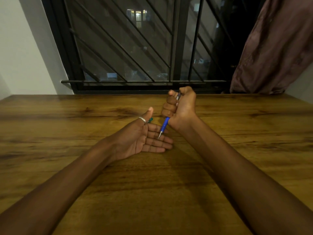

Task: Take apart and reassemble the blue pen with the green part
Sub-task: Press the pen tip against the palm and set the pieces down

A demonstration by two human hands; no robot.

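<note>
My right hand is closed in a fist around the blue pen, held nearly upright with its metal tip pointing down. The tip touches the fingers of my left hand, which lies palm up and flat on the wooden table, fingers spread and empty, with a silver ring on the thumb. A small green part peeks out on the table just behind my left thumb; most of it is hidden by the hand. The pen's upper end shows between my right thumb and fingers.
The table's far edge meets a wall with a barred dark window. A brown curtain hangs at the back right. White wall stands at the left.
</note>
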